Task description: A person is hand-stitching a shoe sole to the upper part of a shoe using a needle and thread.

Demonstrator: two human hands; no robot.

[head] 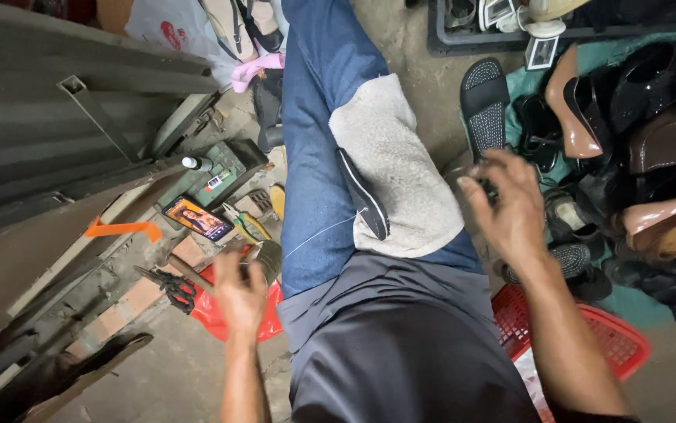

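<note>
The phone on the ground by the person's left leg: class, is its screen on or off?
On. The phone lies face up beside the green box, and its screen glows with a bright colour picture.

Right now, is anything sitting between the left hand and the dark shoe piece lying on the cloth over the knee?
Only the thigh. The left hand is beside the leg, and the blue-trousered thigh rises between it and the dark shoe piece on the grey cloth. A thin thread runs across that gap.
</note>
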